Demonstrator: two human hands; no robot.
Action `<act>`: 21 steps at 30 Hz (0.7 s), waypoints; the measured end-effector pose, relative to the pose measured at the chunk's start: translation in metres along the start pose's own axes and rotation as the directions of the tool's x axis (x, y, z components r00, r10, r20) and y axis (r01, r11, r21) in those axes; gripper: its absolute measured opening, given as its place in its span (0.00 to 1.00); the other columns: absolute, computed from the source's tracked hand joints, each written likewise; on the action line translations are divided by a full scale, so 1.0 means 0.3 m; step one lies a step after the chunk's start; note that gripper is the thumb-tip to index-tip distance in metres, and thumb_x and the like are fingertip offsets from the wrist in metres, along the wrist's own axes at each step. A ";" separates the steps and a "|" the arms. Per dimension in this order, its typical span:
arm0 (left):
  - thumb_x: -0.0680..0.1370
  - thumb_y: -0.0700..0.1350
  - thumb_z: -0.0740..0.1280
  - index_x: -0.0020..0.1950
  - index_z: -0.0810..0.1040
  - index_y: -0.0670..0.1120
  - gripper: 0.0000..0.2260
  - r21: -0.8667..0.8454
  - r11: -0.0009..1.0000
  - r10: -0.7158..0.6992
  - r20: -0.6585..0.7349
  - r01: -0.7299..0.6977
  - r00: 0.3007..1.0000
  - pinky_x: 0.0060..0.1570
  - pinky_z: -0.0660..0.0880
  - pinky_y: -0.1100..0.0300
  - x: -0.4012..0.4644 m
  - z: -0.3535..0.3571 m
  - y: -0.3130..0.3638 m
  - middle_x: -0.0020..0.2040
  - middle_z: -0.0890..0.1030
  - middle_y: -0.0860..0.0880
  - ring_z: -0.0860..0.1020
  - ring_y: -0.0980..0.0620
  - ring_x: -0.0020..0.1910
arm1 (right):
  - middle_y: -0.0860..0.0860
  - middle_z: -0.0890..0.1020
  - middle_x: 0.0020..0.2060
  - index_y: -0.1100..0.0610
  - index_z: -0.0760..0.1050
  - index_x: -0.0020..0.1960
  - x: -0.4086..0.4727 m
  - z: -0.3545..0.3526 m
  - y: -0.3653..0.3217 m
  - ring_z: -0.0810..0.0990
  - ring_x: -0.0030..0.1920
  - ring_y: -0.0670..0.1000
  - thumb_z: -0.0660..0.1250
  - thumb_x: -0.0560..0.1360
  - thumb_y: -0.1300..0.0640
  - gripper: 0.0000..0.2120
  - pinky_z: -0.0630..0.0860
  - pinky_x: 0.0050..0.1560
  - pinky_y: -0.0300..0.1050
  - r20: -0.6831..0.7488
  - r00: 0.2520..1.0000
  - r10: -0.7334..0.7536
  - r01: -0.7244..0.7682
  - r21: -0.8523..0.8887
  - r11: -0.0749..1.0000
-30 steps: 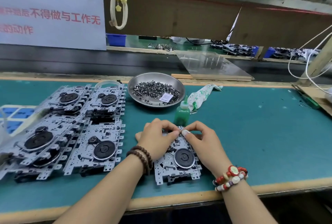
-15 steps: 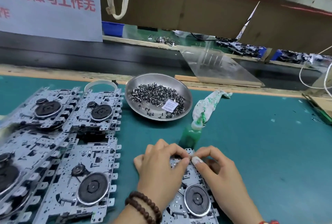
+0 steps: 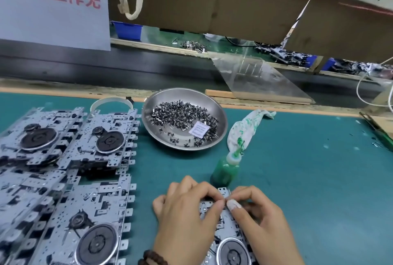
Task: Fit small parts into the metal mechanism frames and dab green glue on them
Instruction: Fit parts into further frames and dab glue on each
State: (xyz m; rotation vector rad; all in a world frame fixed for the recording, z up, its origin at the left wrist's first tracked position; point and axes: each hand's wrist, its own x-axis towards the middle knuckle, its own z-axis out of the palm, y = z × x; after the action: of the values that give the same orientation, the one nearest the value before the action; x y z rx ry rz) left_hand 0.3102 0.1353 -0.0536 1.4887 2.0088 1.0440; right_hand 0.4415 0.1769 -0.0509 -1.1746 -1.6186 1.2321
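The green tabletop (image 3: pixel 308 179) lies open to the right, out to its wood-edged far border. At left, overlapping metal mechanism frames (image 3: pixel 63 169) run off the left and bottom edges. A steel dish (image 3: pixel 219 137) holds a heap of small parts (image 3: pixel 182 116). The worked frame (image 3: pixel 225 233) is mostly hidden under both hands and cut off below. The green glue bottle (image 3: pixel 225 171) stands just beyond. The left hand (image 3: pixel 187 220) and right hand (image 3: pixel 261 226) curl their fingers together at the frame's top edge; what they pinch is too small to make out.
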 end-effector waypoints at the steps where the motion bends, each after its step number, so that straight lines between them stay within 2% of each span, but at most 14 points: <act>1: 0.73 0.60 0.63 0.37 0.71 0.65 0.05 -0.012 1.000 0.006 -0.008 -0.006 1.000 0.47 0.50 0.62 -0.002 -0.001 0.002 0.43 0.70 0.61 0.61 0.70 0.53 | 0.47 0.80 0.38 0.55 0.79 0.33 -0.003 -0.001 -0.001 0.79 0.34 0.46 0.70 0.69 0.70 0.12 0.72 0.36 0.33 0.006 1.000 0.001 -0.001 -0.007 1.000; 7: 0.73 0.59 0.64 0.37 0.73 0.63 0.05 -0.017 0.999 0.033 -0.037 -0.033 0.999 0.46 0.50 0.64 -0.006 0.006 0.001 0.41 0.71 0.62 0.62 0.72 0.51 | 0.48 0.82 0.39 0.51 0.77 0.36 -0.010 -0.008 -0.006 0.81 0.38 0.45 0.69 0.72 0.64 0.10 0.74 0.42 0.37 0.038 0.999 -0.003 0.006 -0.084 0.996; 11: 0.72 0.57 0.66 0.35 0.74 0.62 0.06 -0.017 0.999 0.040 -0.053 -0.041 0.998 0.46 0.51 0.64 -0.009 0.005 0.008 0.41 0.72 0.61 0.63 0.71 0.51 | 0.48 0.82 0.40 0.52 0.76 0.38 -0.016 -0.012 -0.010 0.80 0.39 0.43 0.67 0.73 0.64 0.08 0.73 0.40 0.34 0.079 0.996 0.030 -0.024 -0.080 0.997; 13: 0.71 0.56 0.67 0.35 0.74 0.63 0.06 -0.015 0.998 0.053 -0.064 -0.054 0.997 0.45 0.51 0.63 -0.011 0.006 0.009 0.43 0.72 0.64 0.64 0.71 0.51 | 0.46 0.83 0.40 0.52 0.76 0.39 -0.016 -0.015 -0.009 0.80 0.38 0.42 0.67 0.73 0.66 0.10 0.73 0.38 0.32 0.088 0.994 0.057 -0.052 -0.052 0.997; 15: 0.71 0.56 0.67 0.39 0.75 0.65 0.03 -0.023 0.998 0.058 -0.062 -0.059 0.996 0.45 0.52 0.63 -0.010 0.004 0.011 0.46 0.70 0.69 0.64 0.70 0.51 | 0.43 0.83 0.39 0.53 0.76 0.39 -0.013 -0.017 -0.011 0.80 0.39 0.42 0.66 0.72 0.67 0.10 0.74 0.39 0.32 0.098 0.993 0.074 -0.071 -0.027 0.997; 18: 0.71 0.55 0.68 0.47 0.70 0.70 0.11 -0.007 0.997 0.075 -0.055 -0.075 0.996 0.45 0.52 0.62 -0.008 0.007 0.006 0.49 0.69 0.68 0.65 0.68 0.51 | 0.44 0.83 0.38 0.54 0.77 0.39 -0.006 -0.019 -0.007 0.80 0.38 0.42 0.66 0.72 0.67 0.10 0.73 0.38 0.31 0.108 0.990 0.096 -0.097 0.008 0.995; 21: 0.67 0.64 0.65 0.47 0.71 0.70 0.10 -0.027 0.997 0.071 -0.048 -0.073 0.996 0.47 0.55 0.63 -0.001 0.006 0.007 0.51 0.70 0.66 0.67 0.67 0.51 | 0.47 0.83 0.35 0.52 0.77 0.37 0.003 -0.021 -0.007 0.80 0.35 0.42 0.67 0.71 0.68 0.11 0.73 0.37 0.32 0.124 0.983 0.135 -0.142 0.050 0.989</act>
State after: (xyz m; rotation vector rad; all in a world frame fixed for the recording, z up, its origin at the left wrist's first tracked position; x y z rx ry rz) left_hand 0.3129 0.1358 -0.0531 1.5456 1.9766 1.1414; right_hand 0.4468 0.1791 -0.0474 -1.2132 -1.5983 1.4541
